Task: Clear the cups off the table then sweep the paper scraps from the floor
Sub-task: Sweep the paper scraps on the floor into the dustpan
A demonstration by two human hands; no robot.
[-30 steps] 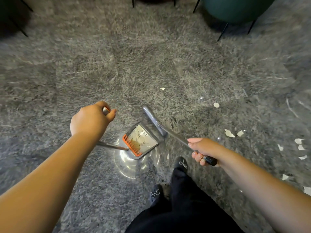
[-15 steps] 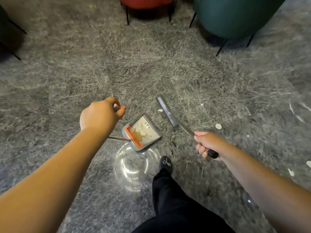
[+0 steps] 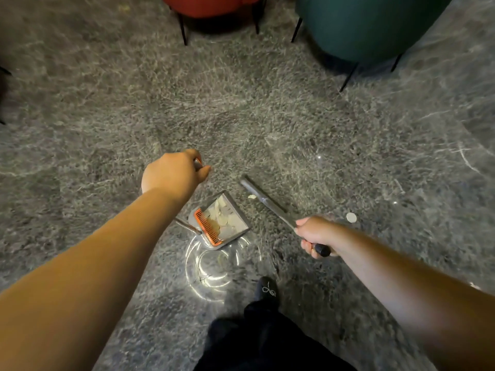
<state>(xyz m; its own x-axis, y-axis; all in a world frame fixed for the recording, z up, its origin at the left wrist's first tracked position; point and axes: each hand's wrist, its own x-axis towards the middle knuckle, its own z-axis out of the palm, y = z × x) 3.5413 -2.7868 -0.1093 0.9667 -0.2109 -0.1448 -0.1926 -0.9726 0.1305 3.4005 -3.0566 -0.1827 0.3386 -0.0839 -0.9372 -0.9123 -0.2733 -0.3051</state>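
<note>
On the far side of the grey floor [image 3: 267, 124] stand a red chair [image 3: 211, 5] and, to its right, a green chair [image 3: 369, 25], both on thin dark legs. Near the bottom, one dark shoe [image 3: 266, 290] and a dark trouser leg are visible. The left hand [image 3: 172, 176] has its fingers curled closed around the top of the dustpan handle. The dustpan [image 3: 219, 223] sits on the floor near and right of this hand, with paper scraps [image 3: 223, 215] inside it. The right hand [image 3: 314, 234] grips the broom [image 3: 263, 202], which reaches far and left. One scrap [image 3: 251, 196] lies just beside the broom head; another round scrap [image 3: 351, 217] lies right of the right hand.
</note>
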